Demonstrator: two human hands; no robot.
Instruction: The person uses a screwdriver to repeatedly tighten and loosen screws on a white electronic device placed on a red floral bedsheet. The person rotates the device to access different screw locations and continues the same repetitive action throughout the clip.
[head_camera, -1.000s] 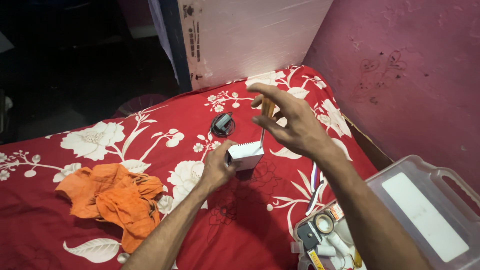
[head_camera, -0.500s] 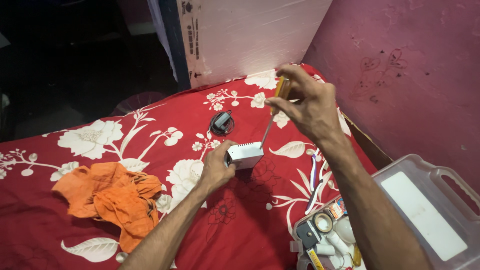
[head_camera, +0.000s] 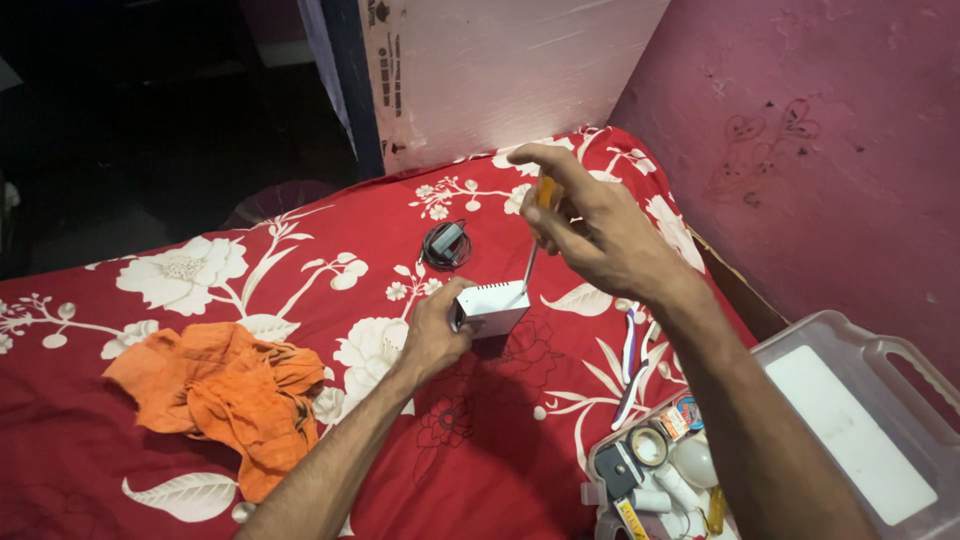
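Left hand: grips white box on the bed.
Right hand: holds screwdriver above.
Axis: near-upright, tip at box's top edge.

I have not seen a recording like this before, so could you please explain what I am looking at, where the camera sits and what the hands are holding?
There is no machine here: one camera is worn on a person's head and looks down at their own two bare arms. The surface is a bed with a red flowered sheet. The left hand steadies a small white box on the sheet. The right hand holds a screwdriver with an orange handle, its tip pointing down at the top of the box. A crumpled orange cloth lies to the left, and a small black coiled cable lies beyond the box. At the lower right a clear plastic box stands open, with tape rolls and small parts in it. A pink wall is on the right.
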